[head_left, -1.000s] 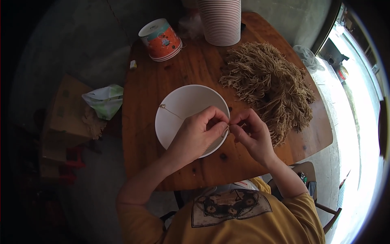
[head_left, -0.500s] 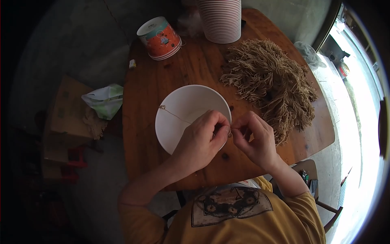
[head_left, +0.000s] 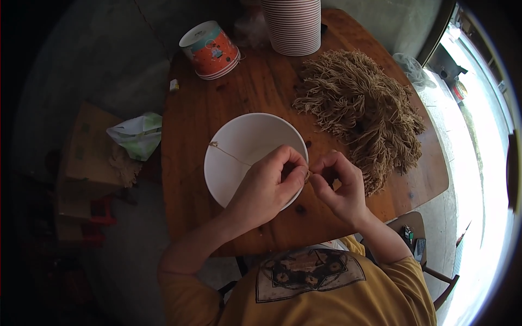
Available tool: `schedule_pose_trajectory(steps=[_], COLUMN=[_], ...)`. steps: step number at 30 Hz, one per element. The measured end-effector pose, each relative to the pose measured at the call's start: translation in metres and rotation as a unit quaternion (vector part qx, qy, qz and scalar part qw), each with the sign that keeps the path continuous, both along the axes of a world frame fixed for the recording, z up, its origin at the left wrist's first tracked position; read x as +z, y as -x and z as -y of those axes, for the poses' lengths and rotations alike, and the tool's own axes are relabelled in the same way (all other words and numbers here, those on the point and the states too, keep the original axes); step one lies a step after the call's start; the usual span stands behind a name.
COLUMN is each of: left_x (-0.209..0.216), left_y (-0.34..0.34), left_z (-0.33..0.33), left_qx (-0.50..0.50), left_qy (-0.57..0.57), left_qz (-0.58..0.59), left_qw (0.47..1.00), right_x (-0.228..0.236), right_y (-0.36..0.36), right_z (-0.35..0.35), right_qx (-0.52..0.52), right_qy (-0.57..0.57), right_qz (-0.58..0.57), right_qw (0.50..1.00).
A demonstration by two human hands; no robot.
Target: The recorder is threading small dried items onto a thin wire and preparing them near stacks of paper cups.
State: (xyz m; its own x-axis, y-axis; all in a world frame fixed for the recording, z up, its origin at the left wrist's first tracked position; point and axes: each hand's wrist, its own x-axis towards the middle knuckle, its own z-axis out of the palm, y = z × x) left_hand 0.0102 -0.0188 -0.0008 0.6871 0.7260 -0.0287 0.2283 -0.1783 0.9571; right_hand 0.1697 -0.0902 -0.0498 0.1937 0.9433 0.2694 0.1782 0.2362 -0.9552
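A white paper bucket (head_left: 223,174) stands on the wooden table before me, its open top facing up. A thin tan cord (head_left: 232,157) runs across its mouth, from a small knot at the left rim toward my fingers. My left hand (head_left: 272,176) reaches over the bucket, thumb and forefinger pinched on the cord at the right rim. Just beside it my right hand (head_left: 342,185) pinches the cord's end, fingertips almost touching the left ones. The fingers partly hide the cord there. To the right of the bucket lies a big heap of tan cords (head_left: 361,111).
At the table's (head_left: 250,92) far side are a tall stack of white buckets (head_left: 292,27) and a few upside-down orange printed buckets (head_left: 212,53). Left of the table are a cardboard box (head_left: 89,157) and a plastic bag (head_left: 138,136). A chair (head_left: 410,225) stands at the lower right.
Both hands stay at the bucket's right rim, with only slight finger movement. A bit of cord shows more clearly between the fingertips. The whole view has shifted slightly.
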Motion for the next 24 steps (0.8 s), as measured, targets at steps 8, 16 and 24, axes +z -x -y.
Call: schedule_pose_trajectory(steps=[8,16,24], left_x=[0.006,0.005,0.007], left_y=[-0.001,0.002,0.005], left_z=[0.005,0.006,0.009], left_qx=[0.007,0.025,0.002], left_qy=[-0.215,-0.138,-0.278], left_qz=[-0.043,-0.008,-0.052], left_qw=[0.976,0.99,0.959], right_x=[0.011,-0.003,0.003], right_y=[-0.002,0.001,0.003], right_z=[-0.001,0.002,0.0], right_qx=[-0.012,0.014,-0.009], right_qy=[-0.054,-0.012,-0.073], right_qz=[0.148,0.003,0.092], right_qw=[0.987,1.0,0.993])
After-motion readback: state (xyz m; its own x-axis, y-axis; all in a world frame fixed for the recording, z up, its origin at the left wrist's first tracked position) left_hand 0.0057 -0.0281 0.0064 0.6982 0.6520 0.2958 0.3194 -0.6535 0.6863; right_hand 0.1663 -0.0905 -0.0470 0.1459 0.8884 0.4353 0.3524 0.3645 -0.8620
